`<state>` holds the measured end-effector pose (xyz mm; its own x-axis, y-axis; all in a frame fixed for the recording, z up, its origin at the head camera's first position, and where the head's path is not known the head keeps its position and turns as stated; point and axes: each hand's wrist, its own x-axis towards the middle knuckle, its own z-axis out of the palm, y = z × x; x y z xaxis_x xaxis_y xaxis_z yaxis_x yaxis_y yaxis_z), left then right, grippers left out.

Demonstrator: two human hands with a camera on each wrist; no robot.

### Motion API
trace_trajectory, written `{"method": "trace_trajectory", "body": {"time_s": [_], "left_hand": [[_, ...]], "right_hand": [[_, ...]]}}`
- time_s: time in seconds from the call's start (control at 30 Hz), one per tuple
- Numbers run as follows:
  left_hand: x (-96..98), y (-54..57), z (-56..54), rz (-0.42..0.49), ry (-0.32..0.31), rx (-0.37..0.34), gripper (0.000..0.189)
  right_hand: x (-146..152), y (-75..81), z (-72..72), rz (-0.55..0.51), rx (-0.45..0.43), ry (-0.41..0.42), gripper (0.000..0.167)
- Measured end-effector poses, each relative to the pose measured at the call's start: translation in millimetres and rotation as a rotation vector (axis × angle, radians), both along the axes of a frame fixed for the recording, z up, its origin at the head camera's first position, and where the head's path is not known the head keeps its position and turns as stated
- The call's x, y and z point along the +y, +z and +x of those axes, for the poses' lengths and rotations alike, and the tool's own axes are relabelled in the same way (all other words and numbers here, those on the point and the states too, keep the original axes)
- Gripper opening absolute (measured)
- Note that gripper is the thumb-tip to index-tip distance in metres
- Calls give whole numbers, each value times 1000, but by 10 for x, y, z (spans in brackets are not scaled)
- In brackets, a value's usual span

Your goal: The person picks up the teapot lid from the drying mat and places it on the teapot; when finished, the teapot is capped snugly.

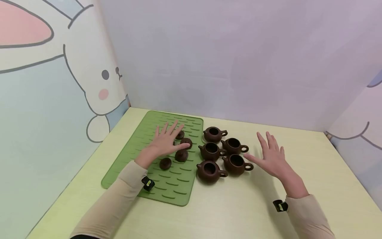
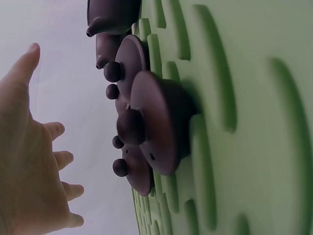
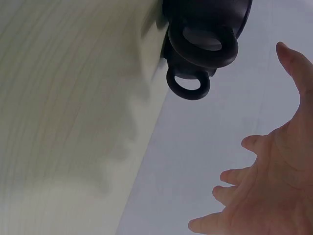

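Observation:
My left hand [image 1: 162,143] hovers with spread fingers above the green mat [image 1: 176,184], holding nothing. Under and beside it lie several dark brown teapot lids [image 1: 165,163], knobs up; the hand partly hides some. In the left wrist view, a lid [image 2: 156,122] with a round knob stands out near the camera, apart from the fingers. To the right of the mat stand several small brown teapots [image 1: 210,172] without lids, handles pointing right. My right hand [image 1: 271,159] is held over the table, fingers spread, beside the nearest teapot [image 1: 235,164]. Two teapot handles [image 3: 188,93] show in the right wrist view.
The pale wooden table [image 1: 238,212] meets a light back wall [image 1: 238,66]. A side panel [image 1: 44,126] with a cartoon rabbit borders the left, and another printed panel [image 1: 355,129] borders the right. The teapots stand close together along the mat's right edge.

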<state>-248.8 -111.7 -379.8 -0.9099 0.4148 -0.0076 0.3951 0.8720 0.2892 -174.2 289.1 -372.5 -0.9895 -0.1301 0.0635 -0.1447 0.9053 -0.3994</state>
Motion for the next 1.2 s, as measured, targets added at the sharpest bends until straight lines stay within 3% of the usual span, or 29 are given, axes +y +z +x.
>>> {"method": "trace_trajectory", "body": {"time_s": [0.2, 0.63, 0.87, 1.2], "left_hand": [[-34, -46, 22, 0, 3, 0, 90], [-177, -67, 129, 102, -17, -22, 87], [-238, -95, 159, 157, 27, -62, 86], [-351, -137, 230, 254, 47, -39, 69]], "right_hand": [[-32, -30, 10, -56, -10, 35, 102], [-149, -13, 62, -136, -24, 49, 98], [-205, -5, 115, -149, -8, 50, 96], [-292, 17, 181, -199, 41, 55, 83]]}}
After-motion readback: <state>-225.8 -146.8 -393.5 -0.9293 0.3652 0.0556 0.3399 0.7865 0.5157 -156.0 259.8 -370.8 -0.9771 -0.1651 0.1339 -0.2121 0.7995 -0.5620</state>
